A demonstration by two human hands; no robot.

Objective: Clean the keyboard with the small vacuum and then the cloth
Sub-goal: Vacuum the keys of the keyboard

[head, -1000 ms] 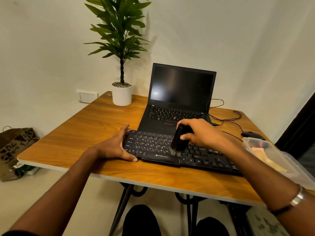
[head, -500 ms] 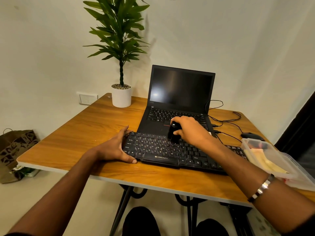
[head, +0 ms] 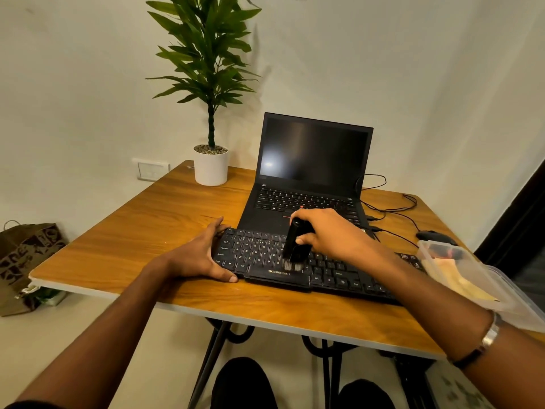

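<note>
A black keyboard (head: 256, 255) lies along the front of the wooden table (head: 141, 231). My right hand (head: 333, 234) grips a small black vacuum (head: 295, 243) with a brush tip, held upright over the keyboard's middle, its bristles on the keys near the front row. My left hand (head: 194, 255) holds the keyboard's left end, thumb at the front edge and fingers along the back. A yellowish cloth (head: 466, 281) lies in a clear plastic container (head: 507, 296) at the right.
An open black laptop (head: 312, 160) stands right behind the keyboard, with cables (head: 392, 208) and a black mouse (head: 433, 236) to its right. A potted plant (head: 211, 163) stands at the table's back left. A paper bag (head: 26, 261) sits on the floor at left.
My right hand first pushed the vacuum back toward the keyboard's rear row, then drew it forward again to the front keys. My left hand stayed on the keyboard's left end.
</note>
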